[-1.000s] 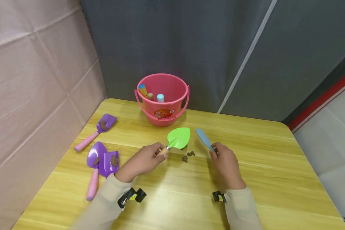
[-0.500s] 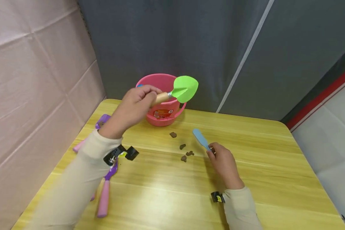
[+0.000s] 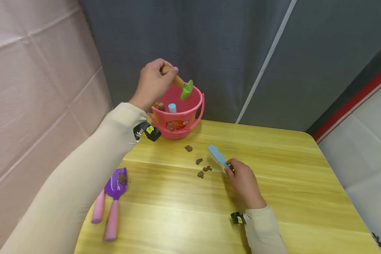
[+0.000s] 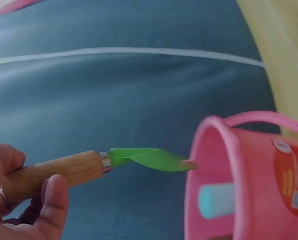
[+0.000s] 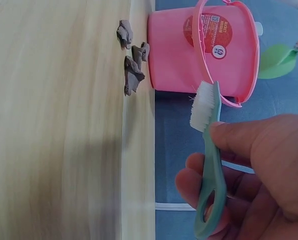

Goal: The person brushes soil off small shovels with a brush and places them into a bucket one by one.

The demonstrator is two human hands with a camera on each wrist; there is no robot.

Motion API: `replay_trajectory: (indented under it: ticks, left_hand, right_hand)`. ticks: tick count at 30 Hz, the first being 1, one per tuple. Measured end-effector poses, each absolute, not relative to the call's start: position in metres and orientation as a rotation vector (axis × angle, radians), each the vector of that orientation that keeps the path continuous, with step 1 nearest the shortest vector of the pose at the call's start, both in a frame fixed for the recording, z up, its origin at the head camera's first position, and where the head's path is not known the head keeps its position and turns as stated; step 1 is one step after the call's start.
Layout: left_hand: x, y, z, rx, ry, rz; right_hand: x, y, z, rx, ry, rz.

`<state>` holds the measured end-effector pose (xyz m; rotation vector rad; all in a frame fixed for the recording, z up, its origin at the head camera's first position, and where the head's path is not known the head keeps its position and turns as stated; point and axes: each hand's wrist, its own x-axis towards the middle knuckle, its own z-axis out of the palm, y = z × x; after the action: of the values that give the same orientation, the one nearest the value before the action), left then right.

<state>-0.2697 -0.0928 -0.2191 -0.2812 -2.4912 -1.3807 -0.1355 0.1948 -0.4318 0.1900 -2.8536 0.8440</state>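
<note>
My left hand (image 3: 153,83) grips the wooden handle of a green trowel (image 3: 186,90) above the pink bucket (image 3: 193,113). The trowel's blade tips downward at the bucket's mouth. A small brown bit (image 4: 188,165) shows at the blade's tip in the left wrist view. Low over the table, my right hand (image 3: 243,181) holds a blue-green brush (image 3: 217,154); its white bristles (image 5: 202,106) appear in the right wrist view. Several brown crumbs (image 3: 200,174) lie on the wood between the brush and the bucket, untouched by either hand.
Two purple shovels with pink handles (image 3: 112,220) lie at the table's left, one bearing a brown lump (image 3: 122,178); my left sleeve (image 3: 82,169) covers part of that area. Inside the bucket stands a light blue handle (image 3: 172,107) beside others. A dark curtain (image 3: 216,53) hangs behind.
My left hand has lifted the trowel from the table up to the bucket and turned its blade downward. One more crumb, earlier hidden, now shows. The right hand has hardly moved.
</note>
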Motion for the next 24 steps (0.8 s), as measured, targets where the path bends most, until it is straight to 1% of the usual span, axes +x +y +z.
replay_trajectory:
  ticks: [6,13,20,24]
  left_hand:
    - [-0.292,-0.091,-0.245,-0.406,-2.638,-1.163]
    - [-0.305,-0.088,-0.279,-0.632,-2.750,-1.063]
    - [-0.312,-0.083,-0.290,-0.717,-2.856,-0.713]
    - [-0.312,-0.082,-0.292,-0.724,-2.923,-0.646]
  right_hand:
    - [-0.136,0.193,-0.432,0.192,-2.841,0.839]
    - [-0.134,0.190,-0.435,0.180,-2.876,0.845]
    - [-0.133,0.188,-0.437,0.189,-2.881,0.830]
    - [-0.132,0.186,-0.437,0.200,-2.886,0.818]
